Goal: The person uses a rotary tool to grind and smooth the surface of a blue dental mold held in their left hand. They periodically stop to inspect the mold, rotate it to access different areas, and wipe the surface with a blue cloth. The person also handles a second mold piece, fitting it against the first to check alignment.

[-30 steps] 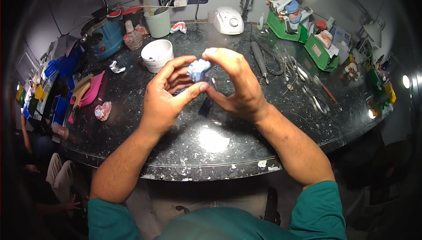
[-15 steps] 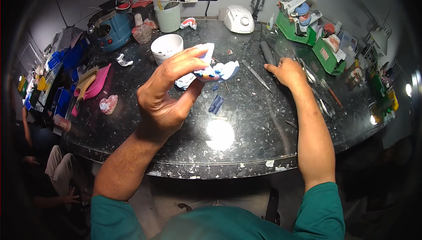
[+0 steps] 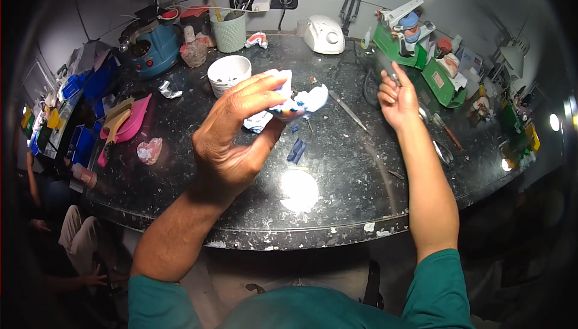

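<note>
My left hand (image 3: 232, 130) is raised over the middle of the bench, thumb and fingers pinching a white dental cast (image 3: 313, 98) with blue and pinkish wax on its teeth. My right hand (image 3: 400, 103) is lifted at the right, fingers curled round a grey handpiece (image 3: 394, 78) that is partly hidden and blurred. Below the cast lie a dark blue wax piece (image 3: 297, 150) and, behind my left fingers, a white cast part (image 3: 257, 122). A slim metal instrument (image 3: 350, 112) lies between my hands.
A white tub (image 3: 229, 71) stands behind my left hand. At the back are a blue machine (image 3: 150, 49), a pale green cup (image 3: 229, 32) and a white control box (image 3: 325, 35). Green trays (image 3: 442, 82) stand far right, with metal tools (image 3: 445, 130) nearer. A pink dustpan (image 3: 133, 121) lies left.
My right hand has taken the handpiece off the bench and lifted it, turning palm inward. My left hand still holds the cast in nearly the same place.
</note>
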A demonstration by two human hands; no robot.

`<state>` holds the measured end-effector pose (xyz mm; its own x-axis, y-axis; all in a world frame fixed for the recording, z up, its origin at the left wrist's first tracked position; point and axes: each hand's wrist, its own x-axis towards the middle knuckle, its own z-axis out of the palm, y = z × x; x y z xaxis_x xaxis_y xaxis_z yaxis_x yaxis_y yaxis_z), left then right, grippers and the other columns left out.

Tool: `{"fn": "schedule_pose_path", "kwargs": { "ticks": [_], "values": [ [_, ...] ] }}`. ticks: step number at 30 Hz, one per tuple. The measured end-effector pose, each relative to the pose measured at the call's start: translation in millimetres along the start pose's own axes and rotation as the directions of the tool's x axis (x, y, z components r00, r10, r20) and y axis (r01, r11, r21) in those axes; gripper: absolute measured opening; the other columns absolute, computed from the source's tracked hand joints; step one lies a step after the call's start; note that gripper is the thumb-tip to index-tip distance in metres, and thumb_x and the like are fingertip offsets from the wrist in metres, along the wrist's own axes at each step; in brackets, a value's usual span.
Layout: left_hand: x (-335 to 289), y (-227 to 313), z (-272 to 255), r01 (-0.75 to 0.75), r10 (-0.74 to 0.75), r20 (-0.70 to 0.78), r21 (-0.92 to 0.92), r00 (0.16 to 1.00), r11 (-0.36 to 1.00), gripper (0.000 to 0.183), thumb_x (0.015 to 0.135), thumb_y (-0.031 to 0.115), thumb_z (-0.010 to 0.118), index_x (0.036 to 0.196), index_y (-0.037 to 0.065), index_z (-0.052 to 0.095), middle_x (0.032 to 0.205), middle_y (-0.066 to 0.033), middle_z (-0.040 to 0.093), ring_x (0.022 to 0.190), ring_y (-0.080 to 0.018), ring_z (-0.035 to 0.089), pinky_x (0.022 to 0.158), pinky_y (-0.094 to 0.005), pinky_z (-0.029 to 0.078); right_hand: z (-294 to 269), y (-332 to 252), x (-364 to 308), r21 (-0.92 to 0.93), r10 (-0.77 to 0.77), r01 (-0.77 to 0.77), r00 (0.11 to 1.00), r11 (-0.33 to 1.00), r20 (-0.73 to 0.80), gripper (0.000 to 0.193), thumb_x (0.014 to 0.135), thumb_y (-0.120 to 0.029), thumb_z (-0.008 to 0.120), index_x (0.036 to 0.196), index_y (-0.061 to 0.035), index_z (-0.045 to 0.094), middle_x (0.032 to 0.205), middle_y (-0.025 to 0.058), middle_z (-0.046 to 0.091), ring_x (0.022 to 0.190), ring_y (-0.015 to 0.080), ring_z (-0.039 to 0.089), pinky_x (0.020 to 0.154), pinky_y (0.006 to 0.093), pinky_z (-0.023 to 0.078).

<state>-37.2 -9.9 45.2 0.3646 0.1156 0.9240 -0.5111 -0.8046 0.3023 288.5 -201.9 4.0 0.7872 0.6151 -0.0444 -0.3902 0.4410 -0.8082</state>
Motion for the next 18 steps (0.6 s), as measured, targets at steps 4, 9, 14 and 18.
{"fn": "schedule_pose_path", "kwargs": {
  "ticks": [4,9,14,18],
  "values": [
    [-1.6,-1.4,-1.1,-0.009,0.007,0.029,0.077,1.000,0.997,0.036,0.077,-0.010,0.078,0.109,0.001,0.066,0.120,-0.0196,0.071,0.120,-0.0313,0.065,0.106,-0.0419,0.048,39.5,19.2,30.0,0.059,-0.219,0.214,0.973,0.975,0.079,0.026,0.089,-0.030,0.079,0.101,-0.0145,0.061,0.069,-0.0040,0.048,0.054,0.0082,0.041,0.050,0.0235,0.034],
    [-2.6,-7.4,6.0,0.006,-0.013,0.075,0.090,0.997,0.996,0.035,0.072,-0.012,0.078,0.104,0.000,0.067,0.118,-0.0202,0.072,0.118,-0.0336,0.067,0.102,-0.0415,0.051,70.5,36.5,90.5,-0.243,-0.401,0.407,0.913,0.881,0.074,0.045,0.096,-0.047,0.068,0.121,-0.0108,0.058,0.107,0.0117,0.071,0.105,0.0179,0.070,0.080,0.0275,0.055],
    [-3.1,-10.1,7.3,0.025,-0.032,0.093,0.078,0.995,0.997,0.036,0.071,-0.013,0.076,0.104,-0.001,0.067,0.117,-0.0200,0.072,0.118,-0.0349,0.066,0.102,-0.0421,0.052,52.5,69.8,162.3,-0.544,-0.584,0.504,0.811,0.671,0.031,0.046,0.098,-0.043,0.067,0.121,-0.0037,0.060,0.106,0.0115,0.071,0.095,0.0205,0.071,0.077,0.0305,0.058],
    [-2.3,-6.1,5.3,0.049,-0.056,0.106,0.071,0.993,0.996,0.035,0.072,-0.013,0.075,0.104,0.000,0.067,0.116,-0.0190,0.072,0.118,-0.0348,0.066,0.102,-0.0423,0.052,48.8,71.8,167.9,-0.501,-0.552,0.477,0.834,0.722,-0.002,0.039,0.098,-0.040,0.069,0.114,-0.0052,0.060,0.104,0.0098,0.071,0.096,0.0177,0.069,0.074,0.0286,0.059]
  ]
}}
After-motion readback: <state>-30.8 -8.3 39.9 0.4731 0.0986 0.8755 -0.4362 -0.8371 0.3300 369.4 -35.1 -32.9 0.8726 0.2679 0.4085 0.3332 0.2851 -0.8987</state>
